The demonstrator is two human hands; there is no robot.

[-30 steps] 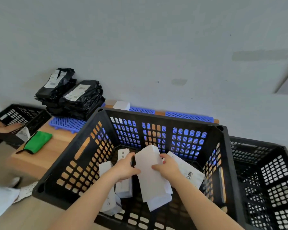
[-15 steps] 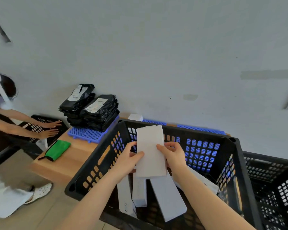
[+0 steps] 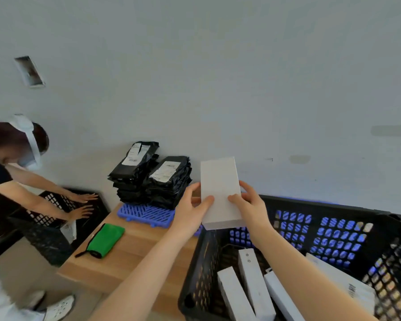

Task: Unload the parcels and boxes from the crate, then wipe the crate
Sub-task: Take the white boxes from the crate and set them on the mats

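A flat white box [image 3: 219, 191] is held up above the far left corner of the black perforated crate [image 3: 322, 205]. My left hand [image 3: 191, 210] grips its left edge and my right hand [image 3: 249, 202] grips its right edge, thumbs on its top face. Several long white boxes [image 3: 252, 283] lie on the crate's floor, one with a barcode label [image 3: 352, 289]. Two stacks of black parcels [image 3: 153, 179] with white labels sit on a blue grid mat [image 3: 146, 215] on the wooden table [image 3: 130, 258].
A green cloth pouch [image 3: 103, 239] lies on the table's left part. Another person [image 3: 7, 181] at the left presses both hands on a second black crate [image 3: 56, 214]. A white wall runs behind everything.
Both hands have lifted the white box out of the crate, up and to the left toward the parcel stacks. The view has swung left, so the other person shows more.
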